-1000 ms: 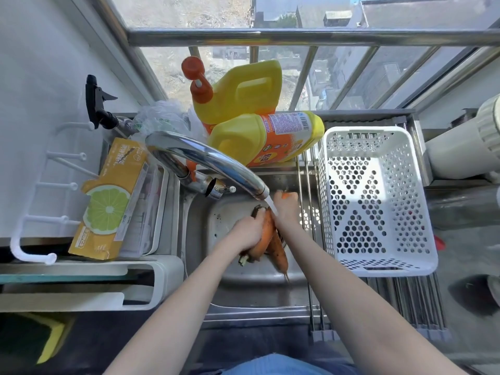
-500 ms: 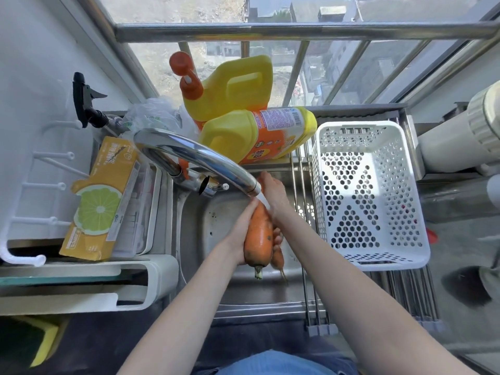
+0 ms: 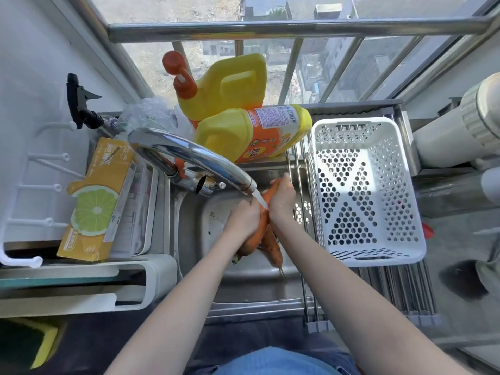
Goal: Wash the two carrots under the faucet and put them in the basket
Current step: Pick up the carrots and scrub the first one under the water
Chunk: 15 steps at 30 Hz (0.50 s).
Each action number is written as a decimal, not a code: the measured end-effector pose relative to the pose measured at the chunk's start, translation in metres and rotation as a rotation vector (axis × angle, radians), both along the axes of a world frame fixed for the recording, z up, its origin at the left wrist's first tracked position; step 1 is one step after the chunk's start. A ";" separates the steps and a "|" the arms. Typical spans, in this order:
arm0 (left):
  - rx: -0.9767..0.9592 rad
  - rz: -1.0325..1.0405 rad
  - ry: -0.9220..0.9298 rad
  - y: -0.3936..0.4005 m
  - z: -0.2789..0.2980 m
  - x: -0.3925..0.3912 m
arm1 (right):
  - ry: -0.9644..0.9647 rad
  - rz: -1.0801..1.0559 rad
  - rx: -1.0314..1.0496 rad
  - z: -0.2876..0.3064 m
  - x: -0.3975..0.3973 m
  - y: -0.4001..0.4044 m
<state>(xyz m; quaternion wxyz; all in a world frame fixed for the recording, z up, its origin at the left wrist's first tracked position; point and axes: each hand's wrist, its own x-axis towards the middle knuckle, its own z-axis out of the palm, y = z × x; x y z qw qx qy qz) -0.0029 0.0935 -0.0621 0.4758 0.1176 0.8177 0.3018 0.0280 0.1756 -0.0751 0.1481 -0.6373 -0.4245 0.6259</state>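
1. Two carrots (image 3: 259,234) sit together over the sink (image 3: 232,301), directly below the faucet (image 3: 189,158) spout
2. A thin stream of water (image 3: 260,199) runs from the spout onto the upper carrot, between the two hands
3. Left hand (image 3: 243,217): fingers curled round the carrots from the left side, gripping them
4. Right hand (image 3: 282,197): fingers wrapped over the upper end of one carrot, holding it; orange shows above the knuckles
5. The thin tips of the carrots point toward the person, below the hands; the lower carrot's root tail hangs over the sink floor
6. White perforated basket (image 3: 405,255) stands just right of the sink on a metal rack (image 3: 400,290), holding nothing
7. Two yellow bottles (image 3: 243,131) rest behind the faucet, against the window rail (image 3: 270,29)
8. A yellow box with a lime picture (image 3: 94,201) lies to the left of the sink
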 end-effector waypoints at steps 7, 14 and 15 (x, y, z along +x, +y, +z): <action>0.083 0.054 0.038 -0.019 -0.002 0.003 | 0.100 -0.106 -0.251 0.011 -0.006 0.003; 0.266 0.226 -0.719 -0.041 0.011 0.000 | 0.327 0.037 -0.459 0.009 -0.005 -0.004; 0.270 0.205 -0.813 -0.044 0.011 0.000 | 0.385 0.031 -0.490 0.006 -0.004 -0.004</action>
